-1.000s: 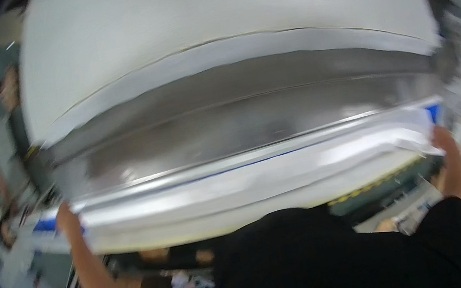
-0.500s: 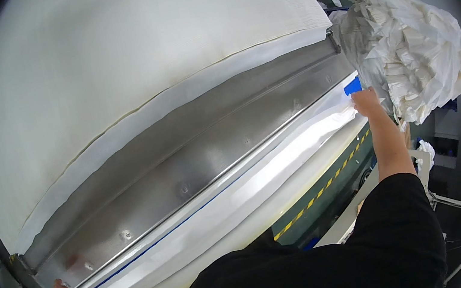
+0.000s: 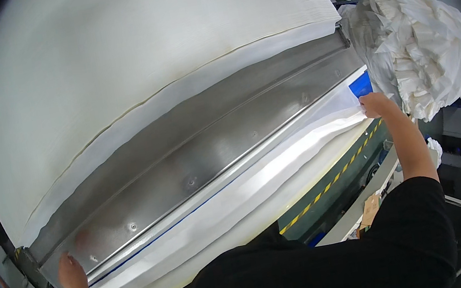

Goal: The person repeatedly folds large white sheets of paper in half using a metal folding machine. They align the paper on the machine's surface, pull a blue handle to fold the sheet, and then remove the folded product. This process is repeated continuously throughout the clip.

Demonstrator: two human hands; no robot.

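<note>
Mid-spread, by the look of it: white fabric sheet drawn taut along the near edge of a wide machine bed, both ends held at once. Right hand closed on the sheet's right end, fingers pinched over the cloth just beside a blue pad at the bed's right corner. Left hand down at the left corner, resting on the sheet's edge where cloth meets the steel bar; whether clamped or merely pressed, impossible to tell from here. Sheet running between the two hands, lying below that bar and above the yellow-and-black striped front edge of the machine. Large white roll filling the space beyond the bar. Heap of crumpled white cloth off the right end, well apart from the grip. Next move, judged from this: even tension at both ends and a straight edge kept parallel to the bar, without slack in the middle.
</note>
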